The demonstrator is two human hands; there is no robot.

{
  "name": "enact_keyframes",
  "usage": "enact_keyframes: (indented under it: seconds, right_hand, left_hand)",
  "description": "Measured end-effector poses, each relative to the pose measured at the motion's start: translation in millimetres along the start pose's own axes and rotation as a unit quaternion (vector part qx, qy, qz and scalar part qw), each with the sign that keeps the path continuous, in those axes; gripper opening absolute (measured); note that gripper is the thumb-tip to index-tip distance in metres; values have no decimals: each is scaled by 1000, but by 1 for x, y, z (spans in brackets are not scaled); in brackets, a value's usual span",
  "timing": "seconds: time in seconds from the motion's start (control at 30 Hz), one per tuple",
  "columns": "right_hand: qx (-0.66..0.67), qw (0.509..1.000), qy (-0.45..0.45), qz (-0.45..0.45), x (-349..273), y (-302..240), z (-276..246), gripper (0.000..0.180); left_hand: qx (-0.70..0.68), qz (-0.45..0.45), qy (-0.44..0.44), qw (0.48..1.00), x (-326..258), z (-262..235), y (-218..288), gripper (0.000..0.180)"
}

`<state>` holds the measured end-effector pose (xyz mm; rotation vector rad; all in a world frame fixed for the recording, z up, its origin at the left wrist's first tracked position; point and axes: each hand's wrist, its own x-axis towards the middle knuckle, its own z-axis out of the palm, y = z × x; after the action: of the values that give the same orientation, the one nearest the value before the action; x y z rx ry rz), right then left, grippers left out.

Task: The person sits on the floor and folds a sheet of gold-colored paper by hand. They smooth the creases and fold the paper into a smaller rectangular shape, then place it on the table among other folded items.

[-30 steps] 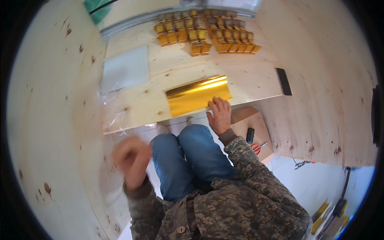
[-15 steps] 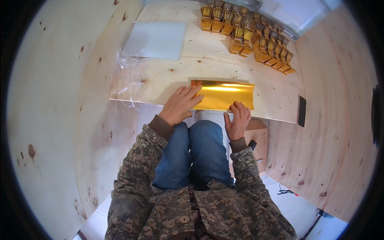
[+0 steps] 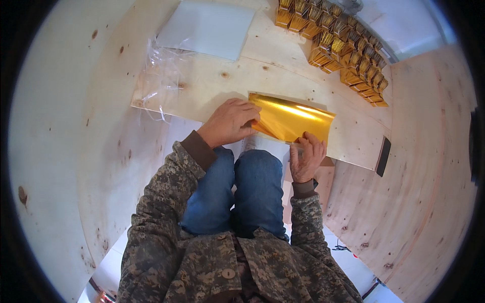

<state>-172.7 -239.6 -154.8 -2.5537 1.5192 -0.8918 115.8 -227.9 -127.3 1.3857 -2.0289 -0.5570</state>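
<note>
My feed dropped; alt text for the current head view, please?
The left hand touches the left end of a gold sheet, the right hand its near edge, on a wooden bench. Beyond are a pale sheet, left, and golden bundles, right.

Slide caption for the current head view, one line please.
Left hand at the left end, right hand at the near edge of a shiny gold sheet on a wooden table.

The head-worn fisheye camera looked steeply down from above the jacket (image 3: 222, 272), facing forward over the knees (image 3: 258, 174), with left hand (image 3: 230, 122), right hand (image 3: 308, 157) and slanting bench (image 3: 217, 83) at close range.
</note>
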Motion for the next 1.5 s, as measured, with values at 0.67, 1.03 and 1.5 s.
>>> enact_keyframes:
  seconds: [0.67, 1.03, 1.5]
  right_hand:
    - [229, 971, 6, 64, 38, -55, -10, 19]
    - [300, 939, -51, 160, 46, -67, 14, 9]
    - [290, 931, -46, 214, 52, -57, 20, 10]
  left_hand:
    - [-28, -36, 58, 997, 15, 4, -4, 26]
    - [6, -75, 14, 997, 20, 0, 2, 29]
    - [3, -48, 136, 989, 20, 14, -8, 32]
